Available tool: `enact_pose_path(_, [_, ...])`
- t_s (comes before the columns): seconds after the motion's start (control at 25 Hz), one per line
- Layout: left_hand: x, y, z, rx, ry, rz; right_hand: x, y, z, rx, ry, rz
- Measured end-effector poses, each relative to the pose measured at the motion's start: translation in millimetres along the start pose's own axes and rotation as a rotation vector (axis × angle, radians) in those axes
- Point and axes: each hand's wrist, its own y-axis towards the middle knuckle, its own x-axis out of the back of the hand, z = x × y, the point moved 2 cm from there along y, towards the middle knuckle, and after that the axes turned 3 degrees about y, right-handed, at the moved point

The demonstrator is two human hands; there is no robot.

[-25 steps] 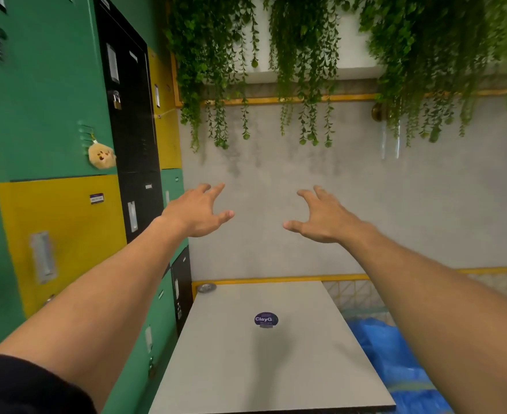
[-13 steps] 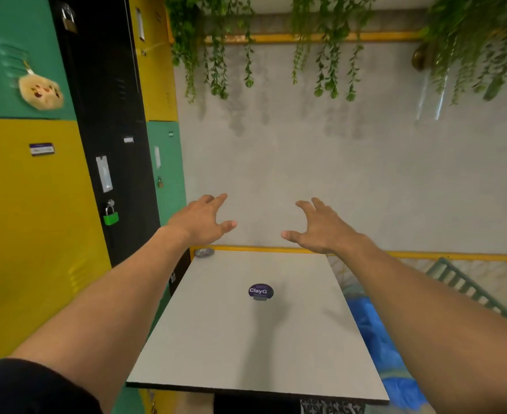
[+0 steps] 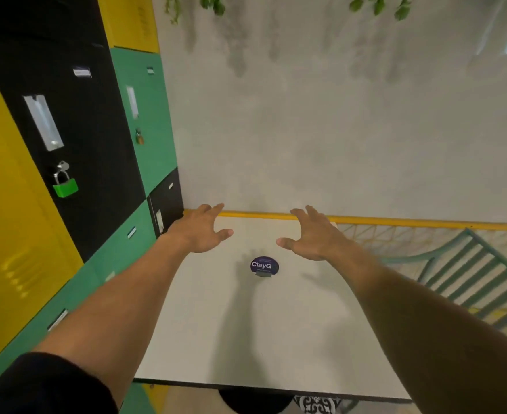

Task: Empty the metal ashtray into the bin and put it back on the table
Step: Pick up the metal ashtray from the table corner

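The grey table (image 3: 276, 339) stretches out in front of me toward the concrete wall. My left hand (image 3: 200, 231) hovers over its far left corner, fingers spread, holding nothing. Over the far right part of the tabletop my right hand (image 3: 312, 234) is also open and empty. The metal ashtray is not visible; the far left corner is covered by my left hand. No bin shows in this view.
A round purple "ClayG" sticker (image 3: 264, 265) sits mid-table. Yellow, black and green lockers (image 3: 67, 144) line the left side, one with a green padlock (image 3: 65, 186). A green slatted chair (image 3: 470, 273) stands to the right of the table.
The view has tilted down and closer to the table. Both hands have lowered over its far end. The ashtray seen at the far left corner is now behind my left hand; the blue bag is out of view.
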Motion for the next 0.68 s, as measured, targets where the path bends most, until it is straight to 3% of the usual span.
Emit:
enact_pose_path(0.36, [-53,100,52,0.0,0.002,0.161,-60,116,-5,-0.017,-0.011,0.03])
enact_pose_path(0.68, [-104,187,82,0.111,-0.028,0.238,-110,218,-37,0.041,-0.078,0.109])
